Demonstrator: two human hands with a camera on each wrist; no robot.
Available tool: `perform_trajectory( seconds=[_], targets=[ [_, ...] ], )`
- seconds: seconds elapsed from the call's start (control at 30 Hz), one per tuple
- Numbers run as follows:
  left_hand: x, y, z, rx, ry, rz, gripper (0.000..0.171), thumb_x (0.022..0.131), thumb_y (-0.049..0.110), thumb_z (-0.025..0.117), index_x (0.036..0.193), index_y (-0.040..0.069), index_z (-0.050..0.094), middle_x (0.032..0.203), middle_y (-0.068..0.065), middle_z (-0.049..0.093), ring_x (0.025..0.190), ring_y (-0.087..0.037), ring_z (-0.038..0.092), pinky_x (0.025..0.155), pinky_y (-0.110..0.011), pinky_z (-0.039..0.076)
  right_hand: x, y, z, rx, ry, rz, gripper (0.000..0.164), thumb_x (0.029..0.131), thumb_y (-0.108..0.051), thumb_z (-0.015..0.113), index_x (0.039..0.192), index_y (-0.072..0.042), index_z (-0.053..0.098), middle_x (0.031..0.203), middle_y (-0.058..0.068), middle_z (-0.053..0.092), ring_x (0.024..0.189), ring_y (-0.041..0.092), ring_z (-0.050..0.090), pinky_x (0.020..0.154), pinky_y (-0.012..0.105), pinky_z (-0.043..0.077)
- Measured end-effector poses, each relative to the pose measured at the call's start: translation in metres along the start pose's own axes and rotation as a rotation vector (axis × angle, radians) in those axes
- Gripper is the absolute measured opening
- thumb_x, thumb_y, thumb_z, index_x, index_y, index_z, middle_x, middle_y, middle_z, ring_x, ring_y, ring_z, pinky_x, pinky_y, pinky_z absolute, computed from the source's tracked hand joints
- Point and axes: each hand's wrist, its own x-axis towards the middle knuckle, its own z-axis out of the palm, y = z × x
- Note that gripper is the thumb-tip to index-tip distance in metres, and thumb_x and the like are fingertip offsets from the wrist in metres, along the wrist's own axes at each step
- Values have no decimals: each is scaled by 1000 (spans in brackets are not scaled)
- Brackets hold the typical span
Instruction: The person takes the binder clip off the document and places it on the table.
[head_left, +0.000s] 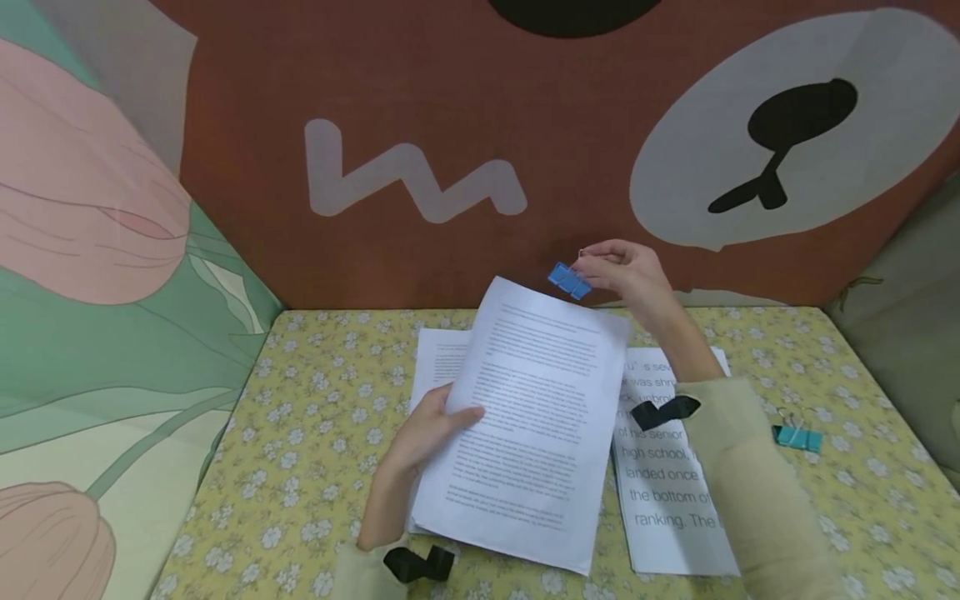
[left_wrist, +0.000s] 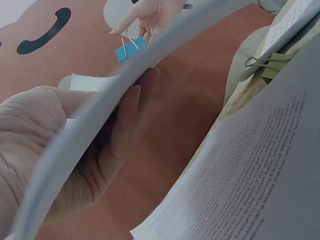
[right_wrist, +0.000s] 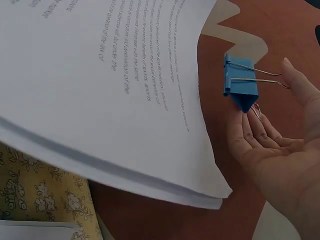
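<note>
My left hand (head_left: 426, 435) grips a printed paper stack (head_left: 525, 425) by its left edge, thumb on the upper face and fingers behind. The stack is raised and tilted above the table. Close to its top edge, my right hand (head_left: 626, 271) holds a blue binder clip (head_left: 570, 281) by its wire handles. In the right wrist view, the thumb touches one handle of the clip (right_wrist: 242, 82) and the fingers lie at the other side. The clip's body is apart from the paper edge.
Under the raised stack lies another printed stack (head_left: 442, 354), partly hidden. Large-print sheets (head_left: 660, 500) lie to the right, beneath my right forearm. A teal binder clip (head_left: 798, 437) rests farther right on the floral tablecloth (head_left: 300, 467). A brown patterned wall (head_left: 420, 258) stands behind the table.
</note>
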Motion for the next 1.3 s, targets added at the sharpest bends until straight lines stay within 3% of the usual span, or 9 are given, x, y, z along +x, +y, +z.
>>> perform_trajectory(
  seconds=[0.23, 0.63, 0.9, 1.1, 1.3],
  targets=[
    [-4, -2, -7, -18, 115, -7, 42, 99, 6, 62, 139, -6, 56, 106, -21, 73, 83, -29, 75, 74, -40, 63, -2, 3, 6, 122, -26, 18, 29, 99, -20, 74, 114, 3, 65, 101, 4, 74, 90, 16, 68, 83, 21, 57],
    [-27, 4, -41, 2, 249, -3, 46, 100, 5, 60, 144, -4, 50, 107, -20, 72, 83, -28, 74, 74, -38, 63, -7, 10, 33, 25, -112, 18, 40, 103, -25, 67, 126, 7, 61, 108, 2, 70, 101, 19, 64, 91, 23, 54],
    [-48, 7, -70, 62, 363, -89, 46, 102, 10, 60, 146, 0, 49, 106, -18, 72, 81, -26, 73, 71, -36, 62, -3, 20, 56, -72, -200, 47, 44, 101, -29, 68, 132, 2, 61, 114, 5, 72, 114, 21, 63, 105, 45, 48],
    [-65, 7, -94, 121, 412, -129, 46, 104, 15, 59, 145, -1, 48, 104, -16, 72, 81, -26, 73, 72, -36, 61, -4, 27, 77, -78, -270, 62, 44, 100, -25, 69, 135, 0, 61, 127, 15, 68, 115, 24, 64, 99, 45, 51],
    [-80, 8, -116, 123, 422, -129, 50, 106, 12, 55, 150, -6, 39, 106, -14, 72, 81, -23, 74, 70, -36, 62, -5, 34, 98, -122, -321, 58, 44, 100, -24, 69, 136, 0, 60, 125, 14, 67, 112, 26, 64, 93, 44, 55]
  ],
)
